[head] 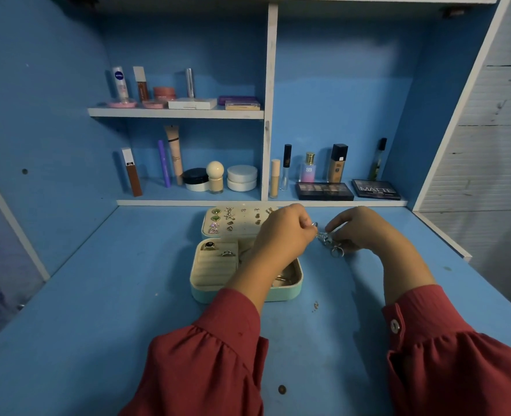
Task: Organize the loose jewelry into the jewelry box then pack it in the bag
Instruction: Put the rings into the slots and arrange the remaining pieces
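Observation:
An open mint jewelry box (201, 291) sits mid-table, its lid panel (242, 228) lying flat behind it and studded with several earrings. Two rings (218, 249) rest in the cream ring rolls at the box's left. My left hand (284, 232) hovers over the box's right side, fingers pinched on a small silver ring (314, 224). My right hand (359, 229), just right of the box, holds a cluster of silver rings (330, 244) above the table. A tiny gold piece (315, 306) lies loose on the table. No bag is in view.
Blue table (98, 310) with shelves behind holding cosmetics: two eyeshadow palettes (324, 191), bottles (336, 163), jars (242, 178), tubes. A white wall panel (488, 145) stands at the right. A dark round spot (282, 389) marks the table near its front edge.

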`<state>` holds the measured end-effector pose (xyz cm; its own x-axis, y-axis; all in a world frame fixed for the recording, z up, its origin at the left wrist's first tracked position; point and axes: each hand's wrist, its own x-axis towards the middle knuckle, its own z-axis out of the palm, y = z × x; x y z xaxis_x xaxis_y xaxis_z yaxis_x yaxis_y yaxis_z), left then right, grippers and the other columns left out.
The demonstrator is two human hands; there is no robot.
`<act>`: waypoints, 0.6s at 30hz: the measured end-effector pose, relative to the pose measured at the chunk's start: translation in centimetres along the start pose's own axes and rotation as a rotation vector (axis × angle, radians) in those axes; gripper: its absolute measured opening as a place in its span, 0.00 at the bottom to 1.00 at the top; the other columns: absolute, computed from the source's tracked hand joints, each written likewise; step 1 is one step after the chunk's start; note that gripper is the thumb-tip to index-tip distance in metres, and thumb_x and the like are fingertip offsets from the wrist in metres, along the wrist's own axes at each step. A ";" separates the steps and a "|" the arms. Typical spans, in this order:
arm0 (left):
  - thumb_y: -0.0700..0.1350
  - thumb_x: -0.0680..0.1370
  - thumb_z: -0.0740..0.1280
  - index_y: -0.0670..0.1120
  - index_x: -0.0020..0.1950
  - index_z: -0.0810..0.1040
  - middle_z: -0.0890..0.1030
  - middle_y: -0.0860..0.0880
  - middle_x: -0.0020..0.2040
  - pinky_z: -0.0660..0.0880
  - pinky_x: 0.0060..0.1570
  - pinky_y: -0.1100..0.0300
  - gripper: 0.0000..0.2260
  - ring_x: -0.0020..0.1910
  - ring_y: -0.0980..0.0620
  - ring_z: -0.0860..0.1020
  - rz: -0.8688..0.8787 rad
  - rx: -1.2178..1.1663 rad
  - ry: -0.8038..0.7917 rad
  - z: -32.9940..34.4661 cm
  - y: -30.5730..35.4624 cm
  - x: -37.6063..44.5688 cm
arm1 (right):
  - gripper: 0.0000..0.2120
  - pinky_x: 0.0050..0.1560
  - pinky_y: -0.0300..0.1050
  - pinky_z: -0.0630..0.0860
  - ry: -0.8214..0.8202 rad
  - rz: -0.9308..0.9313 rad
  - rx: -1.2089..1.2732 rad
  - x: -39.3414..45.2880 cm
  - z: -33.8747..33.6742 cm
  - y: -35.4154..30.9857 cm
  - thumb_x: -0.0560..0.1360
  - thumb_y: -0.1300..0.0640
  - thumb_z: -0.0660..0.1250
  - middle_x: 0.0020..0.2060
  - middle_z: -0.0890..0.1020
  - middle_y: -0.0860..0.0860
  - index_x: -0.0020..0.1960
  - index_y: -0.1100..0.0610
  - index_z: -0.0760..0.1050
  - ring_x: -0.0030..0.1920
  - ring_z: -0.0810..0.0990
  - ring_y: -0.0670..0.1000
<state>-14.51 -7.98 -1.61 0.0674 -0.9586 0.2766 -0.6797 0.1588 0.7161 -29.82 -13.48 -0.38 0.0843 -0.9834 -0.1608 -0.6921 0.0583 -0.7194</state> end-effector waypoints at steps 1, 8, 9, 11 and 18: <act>0.45 0.75 0.69 0.47 0.42 0.76 0.76 0.54 0.36 0.74 0.44 0.57 0.05 0.40 0.50 0.77 -0.015 -0.062 0.009 -0.2 -0.1 0.1 | 0.07 0.25 0.36 0.76 0.002 -0.001 -0.012 0.0 0.0 0.0 0.74 0.69 0.67 0.34 0.80 0.56 0.49 0.61 0.81 0.29 0.78 0.51; 0.44 0.73 0.73 0.50 0.38 0.77 0.82 0.47 0.38 0.74 0.40 0.60 0.07 0.34 0.53 0.76 -0.086 -0.345 0.037 -1.0 -1.0 0.3 | 0.06 0.30 0.37 0.74 0.014 -0.056 -0.056 0.0 0.1 0.1 0.73 0.66 0.70 0.37 0.82 0.55 0.45 0.57 0.82 0.33 0.78 0.49; 0.45 0.73 0.73 0.49 0.37 0.78 0.83 0.46 0.40 0.73 0.39 0.61 0.07 0.33 0.54 0.76 -0.086 -0.379 0.042 -1.1 -1.0 0.3 | 0.06 0.30 0.38 0.73 0.018 -0.066 -0.071 0.0 0.1 0.2 0.73 0.66 0.69 0.37 0.82 0.54 0.43 0.56 0.82 0.33 0.77 0.49; 0.45 0.75 0.71 0.49 0.37 0.79 0.83 0.49 0.40 0.72 0.36 0.63 0.07 0.32 0.57 0.76 -0.093 -0.420 0.039 -1.2 -0.9 0.3 | 0.07 0.29 0.37 0.70 0.029 -0.089 -0.092 -0.1 0.2 0.3 0.73 0.66 0.68 0.34 0.81 0.52 0.43 0.57 0.82 0.31 0.76 0.47; 0.39 0.75 0.71 0.42 0.41 0.76 0.81 0.45 0.36 0.78 0.39 0.57 0.05 0.37 0.48 0.81 -0.189 -0.624 0.017 -1.8 -1.1 0.3 | 0.03 0.31 0.40 0.76 0.062 -0.147 0.271 -0.4 0.4 -0.4 0.75 0.65 0.67 0.38 0.83 0.56 0.46 0.58 0.75 0.32 0.81 0.50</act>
<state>-12.44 -8.02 -1.14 0.1599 -0.9803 0.1157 -0.1038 0.0999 0.9896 -29.32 -13.03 -0.29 0.1199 -0.9928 -0.0063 -0.4592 -0.0498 -0.8869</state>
